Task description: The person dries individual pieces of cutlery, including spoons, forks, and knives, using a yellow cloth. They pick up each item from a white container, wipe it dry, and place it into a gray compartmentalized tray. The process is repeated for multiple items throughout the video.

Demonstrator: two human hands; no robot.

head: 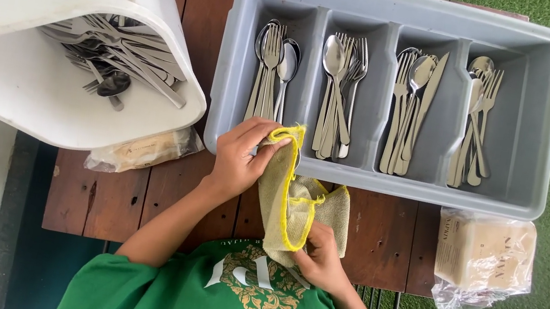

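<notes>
Both hands pinch the cloth over the desk, your right hand gripping its lower edge and your left hand clenching the top, seemingly wrapped round cutlery, just before the tray, with the bucket tipped toward you for reach.

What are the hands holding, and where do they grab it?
Both hold a yellow-edged cloth: the left hand pinches its top edge, the right hand grips its lower part.

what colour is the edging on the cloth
Bright yellow edging on a pale beige cloth, clearest in the head view.
</notes>
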